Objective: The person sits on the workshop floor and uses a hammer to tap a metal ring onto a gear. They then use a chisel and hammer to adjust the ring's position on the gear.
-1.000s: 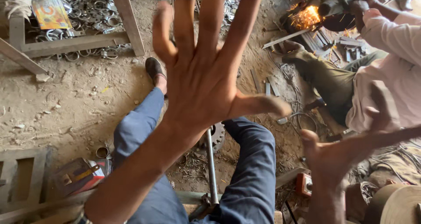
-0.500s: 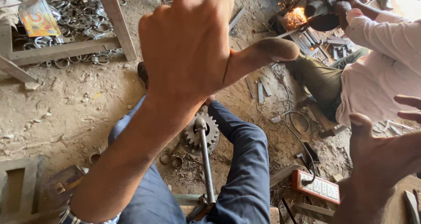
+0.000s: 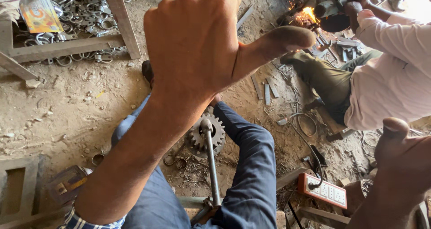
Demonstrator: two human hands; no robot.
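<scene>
Toothed grey metal gear point(image 3: 207, 136) lies on the dirt between the knees, untouched. Left hand point(image 3: 204, 45), spread a second ago, is now a fist, thumb out. Right hand point(image 3: 404, 157) curled, empty.

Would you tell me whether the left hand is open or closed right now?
Closed: the left hand is a raised fist, fingers curled in, only the thumb sticking out, holding nothing.

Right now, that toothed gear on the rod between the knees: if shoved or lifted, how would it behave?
The gear looks like thick rusty metal, so probably heavy for its size and rigid. It lies flat on the dirt floor, so it would likely drag rather than roll. The rod reaches it, whether fixed I cannot tell; if joined, they would swing together.
</scene>
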